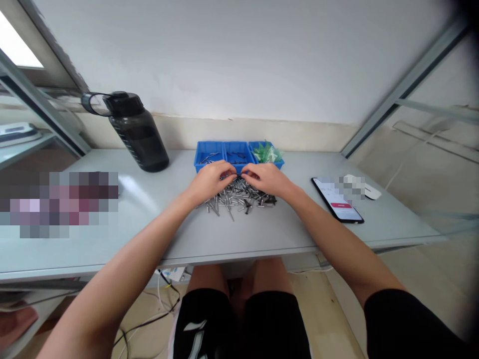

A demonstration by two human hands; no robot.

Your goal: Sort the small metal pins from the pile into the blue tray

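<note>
The left hand [215, 178] and the right hand [268, 178] are facing each other over the back part of a heap of small metal fasteners [232, 195], which is lying on the grey desk [239, 237] midway between its side edges, nearer the back edge than the front. On each hand the fingers are sitting curled, with thumb and forefinger close together; a dark bit is showing between the two sets of fingertips, but I cannot tell whether either hand is pinching it. Just behind the hands, three blue bins are standing in a row: the left bin [199, 160] and the middle bin [236, 145] are holding some loose pieces, while the right bin [280, 164] is holding green see-through material [265, 149]. The step in hand is apparently fingering single pieces out of the heap. Since the pieces are overlapping, the next move is likely calling for a fine fingertip grip and a light touch. Towards the back left corner a dark bottle [140, 139] is standing; towards the right edge a phone [342, 205] is lying beside a white mouse [371, 192].
</note>
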